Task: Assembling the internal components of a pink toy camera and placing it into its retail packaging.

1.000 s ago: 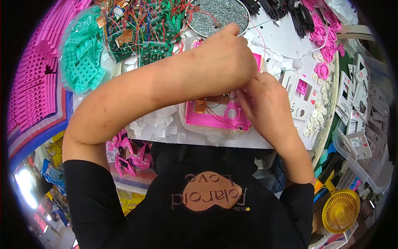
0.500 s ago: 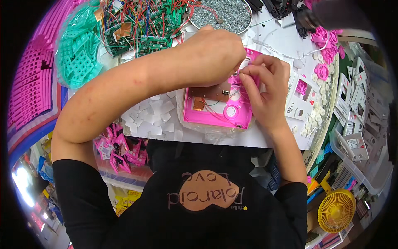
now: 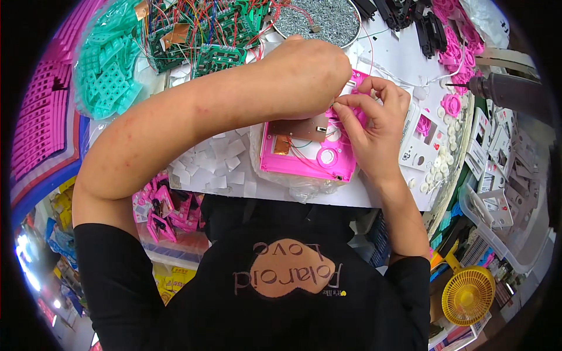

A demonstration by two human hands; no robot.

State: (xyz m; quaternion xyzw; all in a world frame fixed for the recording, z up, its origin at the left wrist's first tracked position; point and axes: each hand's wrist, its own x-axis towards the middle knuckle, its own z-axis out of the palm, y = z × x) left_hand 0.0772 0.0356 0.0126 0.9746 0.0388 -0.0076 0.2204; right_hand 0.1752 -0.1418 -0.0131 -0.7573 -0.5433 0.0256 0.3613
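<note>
A pink plastic housing [image 3: 304, 169] lies on the table before me, on crumpled clear wrap. Inside it are a brown circuit board [image 3: 295, 130], a copper foil patch [image 3: 281, 145] and thin wires. My left hand [image 3: 319, 67] reaches across over the housing's far part, knuckles up and closed; its fingertips and anything in them are hidden. From the right comes my right hand [image 3: 380, 114], thumb and index finger pinched together close to the left hand. What sits in that pinch is too small to make out.
Green circuit boards [image 3: 219, 60] with tangled wires and a round tray [image 3: 359, 26] of screws stand at the back. Teal keypads [image 3: 111, 82] fill a bag at left. At right are a white panel [image 3: 420, 140], white discs [image 3: 452, 140], a dark electric screwdriver [image 3: 509, 90] and a clear bin [image 3: 515, 251].
The dark screwdriver has swung from the upper right down to the right side. Both hands stay at the housing's far part, with the right finger and thumb shifted slightly.
</note>
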